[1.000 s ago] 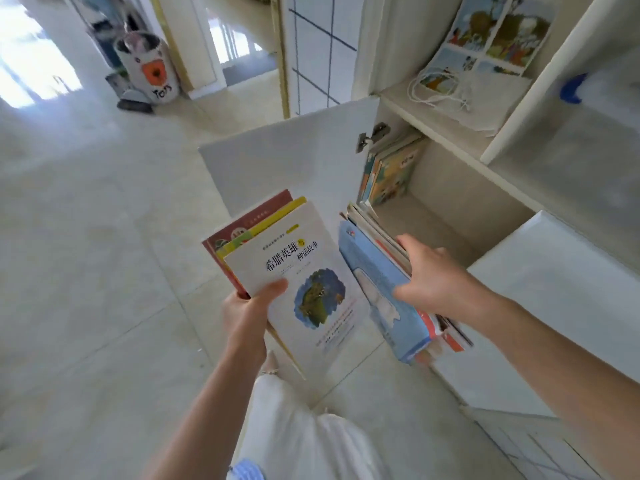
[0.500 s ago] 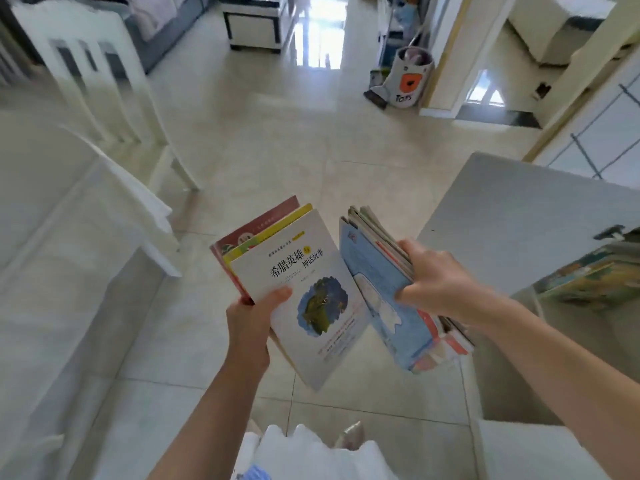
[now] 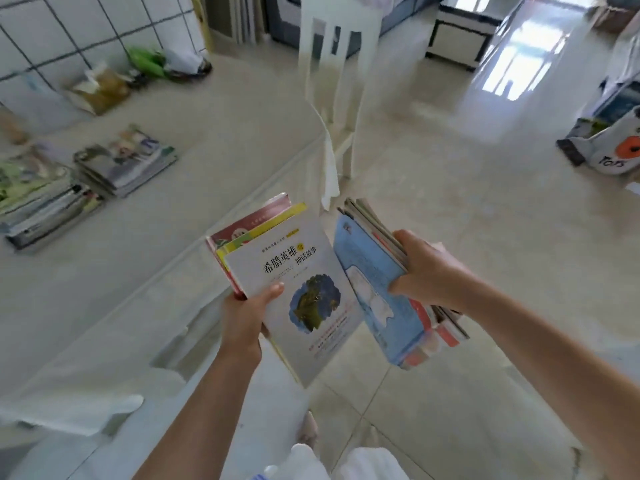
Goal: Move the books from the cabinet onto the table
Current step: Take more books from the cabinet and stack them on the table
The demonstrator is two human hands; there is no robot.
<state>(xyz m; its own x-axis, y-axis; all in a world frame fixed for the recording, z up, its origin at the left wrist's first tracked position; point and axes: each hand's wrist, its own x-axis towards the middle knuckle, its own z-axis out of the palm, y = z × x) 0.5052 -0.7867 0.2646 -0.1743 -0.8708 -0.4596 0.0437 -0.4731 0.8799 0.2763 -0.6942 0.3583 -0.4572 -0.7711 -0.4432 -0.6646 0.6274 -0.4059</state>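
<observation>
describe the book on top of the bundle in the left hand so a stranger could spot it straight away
Start at the table on the left of the view, then come to the left hand gripping a bundle beside its edge. The white book lies on top, thumb across its cover. Unlike the red and yellow covers beneath or the blue book in the right hand, it is white with a dark blue and green picture.

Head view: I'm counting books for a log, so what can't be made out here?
- Books under the white-covered book in the left hand: hidden by it, count unclear.
- Thin books in the right hand: edges overlap, uncountable.
- Stacks on the table: blurred; the leftmost stack is cut off.
</observation>
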